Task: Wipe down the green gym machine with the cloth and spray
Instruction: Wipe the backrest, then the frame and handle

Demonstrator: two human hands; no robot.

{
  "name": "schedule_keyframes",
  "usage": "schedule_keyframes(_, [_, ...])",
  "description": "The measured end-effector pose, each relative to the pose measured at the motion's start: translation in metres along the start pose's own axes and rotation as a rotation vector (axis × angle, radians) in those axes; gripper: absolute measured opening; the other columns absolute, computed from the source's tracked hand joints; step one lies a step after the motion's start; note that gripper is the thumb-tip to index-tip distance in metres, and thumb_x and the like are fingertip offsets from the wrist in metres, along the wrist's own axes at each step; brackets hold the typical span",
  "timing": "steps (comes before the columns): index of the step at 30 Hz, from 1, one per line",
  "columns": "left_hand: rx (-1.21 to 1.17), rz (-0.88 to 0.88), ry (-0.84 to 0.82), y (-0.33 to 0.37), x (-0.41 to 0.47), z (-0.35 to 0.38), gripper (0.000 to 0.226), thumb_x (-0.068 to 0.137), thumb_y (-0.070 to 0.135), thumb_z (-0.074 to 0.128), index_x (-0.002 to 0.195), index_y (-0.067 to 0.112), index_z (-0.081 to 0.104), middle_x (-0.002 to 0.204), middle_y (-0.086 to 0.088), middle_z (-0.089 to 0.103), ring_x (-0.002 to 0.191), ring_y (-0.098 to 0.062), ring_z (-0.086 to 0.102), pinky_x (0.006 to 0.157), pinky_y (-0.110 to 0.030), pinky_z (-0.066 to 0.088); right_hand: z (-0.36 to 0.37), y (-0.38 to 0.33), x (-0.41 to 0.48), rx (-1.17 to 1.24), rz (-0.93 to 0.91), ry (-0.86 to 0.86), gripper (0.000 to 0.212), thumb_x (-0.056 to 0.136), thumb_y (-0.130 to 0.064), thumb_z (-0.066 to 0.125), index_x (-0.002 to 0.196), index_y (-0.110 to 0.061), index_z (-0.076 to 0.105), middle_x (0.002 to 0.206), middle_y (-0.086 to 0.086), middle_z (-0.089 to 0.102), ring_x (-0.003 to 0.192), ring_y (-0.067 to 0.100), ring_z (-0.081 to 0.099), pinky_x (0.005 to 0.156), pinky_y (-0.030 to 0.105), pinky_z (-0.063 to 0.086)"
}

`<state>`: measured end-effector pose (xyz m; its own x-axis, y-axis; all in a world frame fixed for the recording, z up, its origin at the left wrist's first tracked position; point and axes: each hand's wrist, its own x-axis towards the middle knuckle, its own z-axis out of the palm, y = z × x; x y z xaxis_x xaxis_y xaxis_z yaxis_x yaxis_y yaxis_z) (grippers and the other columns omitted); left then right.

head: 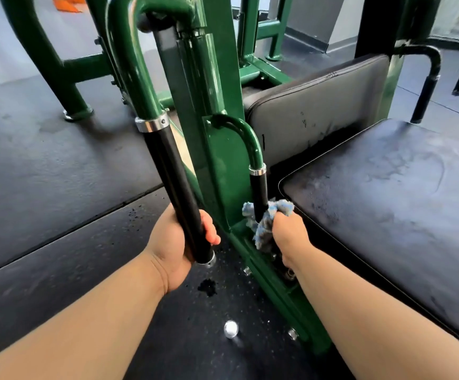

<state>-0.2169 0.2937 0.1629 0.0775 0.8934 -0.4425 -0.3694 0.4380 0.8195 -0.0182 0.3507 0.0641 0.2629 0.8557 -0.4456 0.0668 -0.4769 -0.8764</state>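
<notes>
**Cloth work at the short grip, lower centre of the frame**

Cloth [268,220] is your soft, light thing here: a blue-and-grey rag, limp and bunched, which should mould round a tube if you hold it wadded in the fist. Your right hand [288,237] is clamped on it that way, fingers curled round the wad, and presses it against the foot of the short black grip [260,193] just right of centre.

Your left hand [179,242] is closed round the lower end of the long black handle [176,187], left of centre. That handle may be a moving arm, so judge it as something to steady, not lean on.

The green machine [220,149] fills the middle and top of the frame. It looks like heavy, stiff steel tube and will not give. Its glossy dark-green paint is probably slick when wet, so take hold at the black grips rather than on bare paint.

The seat pad [387,201] at the right shows dull smears, and the back pad [313,105] above it has small scuffs. Dark wet specks dot the floor [44,174] near your left hand. No spray bottle shows in the frame.
</notes>
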Motion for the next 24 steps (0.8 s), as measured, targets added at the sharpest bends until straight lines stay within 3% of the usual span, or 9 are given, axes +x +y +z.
schedule_keyframes(3, [-0.024,0.009,0.011,0.000,0.000,0.002,0.046,0.099,0.032,0.025,0.063,0.009,0.043,0.049,-0.010,0.045,0.051,-0.023,0.047,0.080,-0.039,0.043,-0.002,-0.023,-0.027,0.180,0.060,-0.018,0.018,0.083,-0.008,0.043,0.081,-0.003,0.060,0.060,0.012,0.051,0.044,0.020,0.047,0.053,0.034,0.045])
schedule_keyframes(7, [-0.025,0.038,0.048,-0.005,-0.002,0.004,0.042,0.098,0.030,0.027,0.067,0.008,0.045,0.051,-0.010,0.049,0.055,-0.024,0.050,0.069,-0.036,0.043,0.005,-0.057,-0.024,0.230,0.125,-0.081,0.022,0.092,-0.008,0.042,0.075,-0.016,0.054,0.043,0.003,0.045,0.031,0.015,0.041,0.043,0.017,0.034])
schedule_keyframes(9, [0.008,0.027,0.088,-0.008,-0.006,0.003,0.035,0.097,0.026,0.030,0.077,0.004,0.049,0.058,-0.012,0.058,0.062,-0.025,0.054,0.064,-0.034,0.042,0.007,-0.061,-0.027,0.225,0.208,-0.151,0.030,0.082,0.008,0.031,0.079,-0.013,0.052,0.050,0.011,0.049,0.042,0.021,0.051,0.041,0.023,0.042])
schedule_keyframes(11, [0.059,-0.024,0.170,-0.015,-0.011,0.002,0.035,0.097,0.024,0.031,0.087,0.002,0.055,0.070,-0.014,0.067,0.069,-0.023,0.059,0.064,-0.031,0.044,0.008,-0.060,-0.030,0.305,0.229,-0.168,0.041,0.071,0.022,0.019,0.079,-0.008,0.047,0.066,0.024,0.054,0.062,0.036,0.059,0.050,0.042,0.055])
schedule_keyframes(12, [0.080,-0.068,0.243,-0.023,-0.014,0.002,0.033,0.098,0.022,0.033,0.088,0.002,0.057,0.075,-0.012,0.071,0.073,-0.021,0.062,0.066,-0.029,0.046,0.009,-0.055,-0.027,0.311,0.215,-0.138,0.043,0.069,0.023,0.017,0.076,-0.008,0.046,0.068,0.026,0.052,0.061,0.037,0.056,0.053,0.048,0.054])
schedule_keyframes(15, [0.064,-0.226,0.409,-0.050,-0.023,0.013,0.023,0.096,0.019,0.041,0.087,0.013,0.061,0.081,-0.004,0.075,0.077,-0.017,0.062,0.073,-0.029,0.046,0.004,-0.044,-0.022,0.157,0.192,-0.088,0.033,0.068,0.014,0.027,0.069,-0.006,0.052,0.062,0.029,0.052,0.052,0.034,0.043,0.053,0.055,0.051])
schedule_keyframes(18, [-0.134,-0.348,0.441,-0.067,-0.027,0.026,0.033,0.100,0.029,0.035,0.095,0.010,0.062,0.094,-0.009,0.072,0.078,-0.019,0.062,0.072,-0.030,0.045,-0.016,-0.034,-0.034,0.094,0.253,-0.089,0.017,0.085,-0.001,0.047,0.072,-0.006,0.056,0.057,0.016,0.058,0.035,0.022,0.048,0.039,0.023,0.040])
schedule_keyframes(21, [-0.177,-0.398,0.448,-0.081,-0.026,0.047,0.030,0.103,0.029,0.034,0.117,0.014,0.056,0.097,-0.008,0.070,0.078,-0.017,0.064,0.065,-0.027,0.048,-0.034,-0.048,-0.045,0.300,0.257,-0.253,0.020,0.087,-0.020,0.046,0.078,-0.012,0.061,0.072,0.017,0.059,0.055,0.027,0.054,0.050,0.028,0.042])
schedule_keyframes(24, [-0.302,-0.377,0.274,-0.081,-0.023,0.076,0.030,0.097,0.047,0.044,0.122,0.029,0.047,0.111,-0.006,0.066,0.092,-0.019,0.066,0.069,-0.030,0.051,-0.046,-0.060,-0.055,0.414,0.228,-0.472,0.018,0.080,-0.018,0.046,0.084,-0.011,0.062,0.076,0.013,0.052,0.066,0.026,0.044,0.061,0.032,0.039])
